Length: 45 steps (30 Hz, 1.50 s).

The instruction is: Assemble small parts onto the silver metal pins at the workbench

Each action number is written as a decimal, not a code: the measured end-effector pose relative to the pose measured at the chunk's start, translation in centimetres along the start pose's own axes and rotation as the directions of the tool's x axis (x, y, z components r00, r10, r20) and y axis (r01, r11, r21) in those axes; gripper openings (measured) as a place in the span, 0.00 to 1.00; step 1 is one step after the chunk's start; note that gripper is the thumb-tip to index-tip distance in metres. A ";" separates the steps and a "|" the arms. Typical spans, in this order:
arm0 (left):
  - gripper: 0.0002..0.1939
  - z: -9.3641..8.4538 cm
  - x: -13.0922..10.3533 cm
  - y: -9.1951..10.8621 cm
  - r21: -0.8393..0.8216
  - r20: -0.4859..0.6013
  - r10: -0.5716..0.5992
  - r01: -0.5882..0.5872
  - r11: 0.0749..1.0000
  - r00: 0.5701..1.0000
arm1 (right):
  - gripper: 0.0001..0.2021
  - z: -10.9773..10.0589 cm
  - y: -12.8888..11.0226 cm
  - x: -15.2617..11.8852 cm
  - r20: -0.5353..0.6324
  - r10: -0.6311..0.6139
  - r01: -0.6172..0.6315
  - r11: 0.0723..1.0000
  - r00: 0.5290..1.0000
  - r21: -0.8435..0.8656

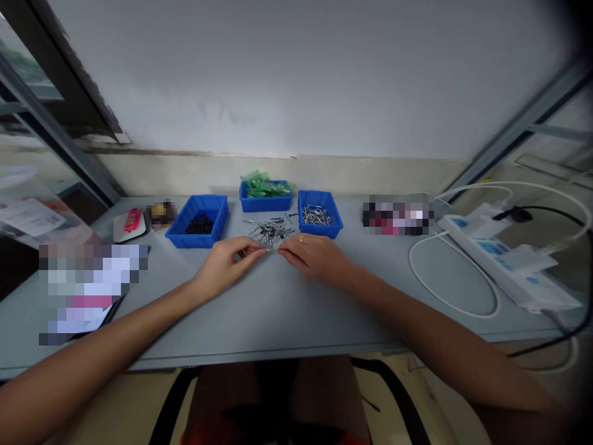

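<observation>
My left hand (229, 262) is closed in a pinch at the near edge of a loose pile of thin silver metal pieces (272, 231). Opposite it, my right hand (314, 256), with a ring on one finger, also has its fingertips pressed together. A small pale or shiny bit shows between the two sets of fingertips, too small to name. Behind the pile, to the right, a blue bin (340, 224) holds many similar silver pieces (317, 215). Left of the pile, another blue bin (178, 238) contains small black parts (200, 224).
A third blue bin (266, 205) with green plastic packaging (265, 184) stands by the wall. At right lie a white power strip (509, 262) and looped white cable (412, 272). A pink object (133, 220) sits on a pale pad at left. The grey table's front edge (278, 357) runs below my forearms.
</observation>
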<state>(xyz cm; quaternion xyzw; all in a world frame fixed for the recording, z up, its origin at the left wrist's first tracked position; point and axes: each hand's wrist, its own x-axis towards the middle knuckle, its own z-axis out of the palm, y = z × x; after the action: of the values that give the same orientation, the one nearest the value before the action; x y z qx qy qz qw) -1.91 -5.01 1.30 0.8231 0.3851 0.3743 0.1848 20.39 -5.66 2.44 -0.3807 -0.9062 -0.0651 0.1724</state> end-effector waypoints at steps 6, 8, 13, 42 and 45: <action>0.10 -0.1 -0.1 0.1 -0.010 -0.034 0.046 -0.046 0.999 0.998 | 0.15 0.0 -0.1 0.1 0.033 -0.007 0.008 1.000 0.999 -0.014; 0.09 -0.1 -0.2 0.1 -0.018 -0.044 0.054 -0.054 0.998 0.998 | 0.15 -0.1 -0.2 0.0 0.033 -0.020 0.021 1.000 0.999 -0.012; 0.09 -0.2 -0.2 0.3 -0.025 -0.054 0.056 -0.058 0.998 0.997 | 0.15 -0.1 -0.1 -0.1 0.045 -0.025 0.025 1.000 0.999 0.003; 0.09 -0.9 -0.2 0.5 0.023 -0.114 0.233 -0.232 0.972 0.966 | 0.14 -1.3 -0.5 -0.3 -0.120 0.068 -0.029 0.954 0.990 0.299; 0.10 -0.7 -0.4 0.3 0.049 -0.040 0.264 -0.262 0.964 0.964 | 0.15 -1.4 -0.6 -0.3 -0.152 0.075 -0.024 0.949 0.986 0.315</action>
<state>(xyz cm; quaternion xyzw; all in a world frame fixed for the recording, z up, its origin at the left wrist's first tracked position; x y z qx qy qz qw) -2.39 -5.48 1.75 0.8619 0.2846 0.4059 0.1066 20.55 -6.64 3.68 -0.3646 -0.8782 0.0526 0.3050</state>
